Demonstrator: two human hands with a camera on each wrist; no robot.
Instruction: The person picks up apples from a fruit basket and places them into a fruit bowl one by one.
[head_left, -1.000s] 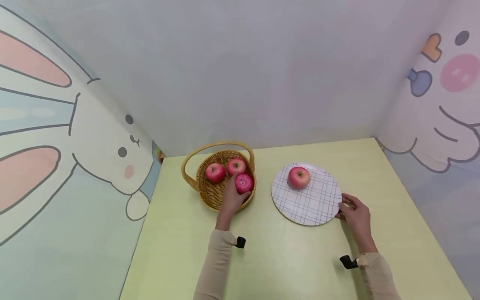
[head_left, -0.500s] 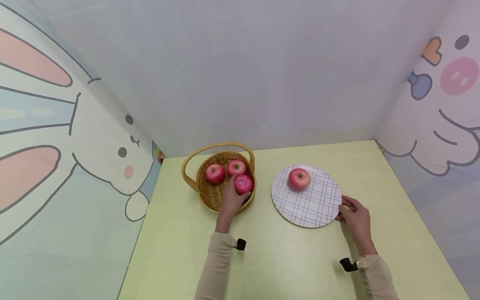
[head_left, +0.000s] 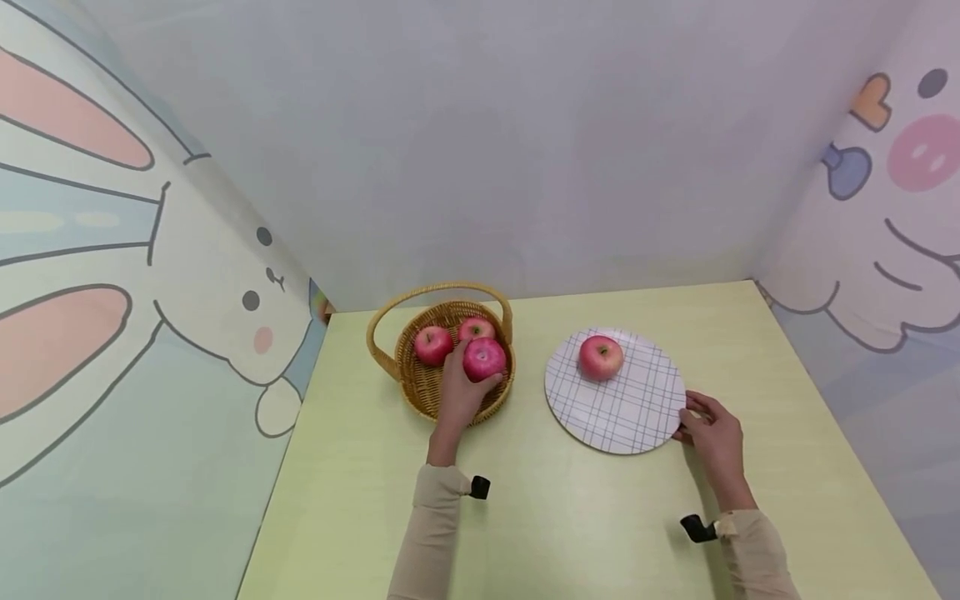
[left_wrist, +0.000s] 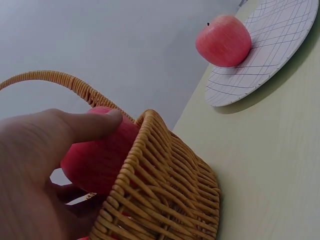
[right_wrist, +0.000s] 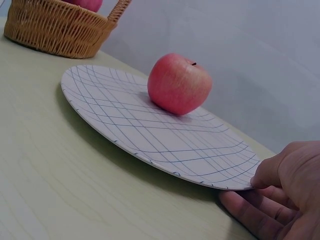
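Note:
My left hand [head_left: 459,397] grips a red apple [head_left: 484,359] [left_wrist: 97,155] just above the near rim of a wicker basket [head_left: 427,391] [left_wrist: 165,190]. Two more red apples [head_left: 433,345] lie inside the basket. To the right sits a white plate with a blue grid pattern [head_left: 637,408] [right_wrist: 150,135], and one red apple [head_left: 601,357] [right_wrist: 178,84] rests on its far side. My right hand [head_left: 711,433] [right_wrist: 280,190] holds the plate's near right edge, thumb on top and fingers underneath.
The basket and plate stand on a pale yellow-green table [head_left: 570,517]. Cartoon rabbit panels [head_left: 150,292] wall in the left and right sides, with a plain wall behind. Small black wrist devices [head_left: 480,486] sit on both beige sleeves.
My left hand has lifted the gripped apple slightly up and back over the basket. The right hand and the plate have stayed put.

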